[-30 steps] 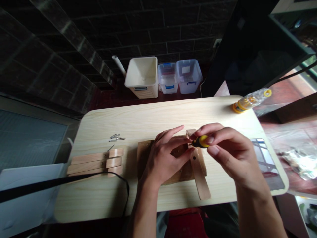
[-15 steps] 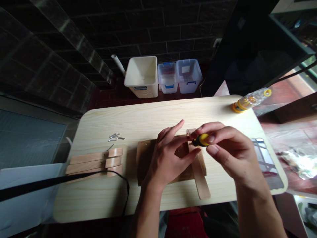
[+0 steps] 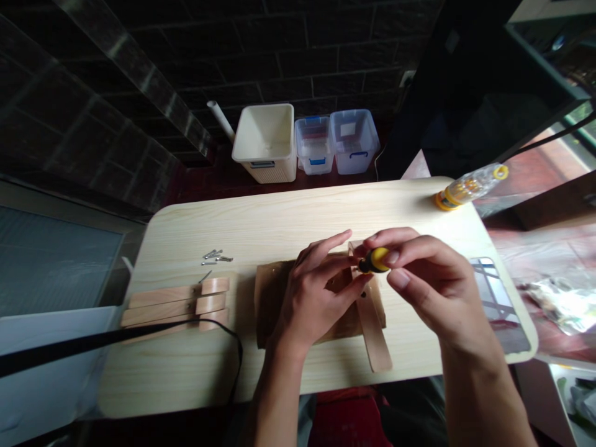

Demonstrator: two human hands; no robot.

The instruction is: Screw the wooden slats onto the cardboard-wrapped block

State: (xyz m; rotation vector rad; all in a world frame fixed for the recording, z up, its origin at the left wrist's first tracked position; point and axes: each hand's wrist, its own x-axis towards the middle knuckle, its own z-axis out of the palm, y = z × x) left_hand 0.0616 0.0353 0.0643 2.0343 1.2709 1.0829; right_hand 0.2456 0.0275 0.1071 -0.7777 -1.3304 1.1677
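My right hand (image 3: 428, 279) grips a small yellow-and-black screwdriver (image 3: 375, 261) between thumb and fingers, its tip end pointing at a wooden strip (image 3: 376, 341). The strip has a curved upper end and a dark hole, and lies across a brown block (image 3: 272, 304). My left hand (image 3: 311, 292) rests over the block, with thumb and index finger closed in on the strip beside the screwdriver tip and another finger stretched out. Whatever sits right under the tip is hidden by the fingers.
Several screws (image 3: 215, 255) lie on the table (image 3: 261, 217) at left, above several curved-end wooden strips (image 3: 161, 297). A black strap (image 3: 139, 327) crosses there. A clear-and-yellow container (image 3: 470, 186) stands at the back right, near a phone-like dark panel (image 3: 500, 304). Bins (image 3: 274, 167) stand behind.
My left thumb has drawn back a little to the left, so the hole in the strip shows. The screwdriver has shifted slightly left and stays in my right hand.
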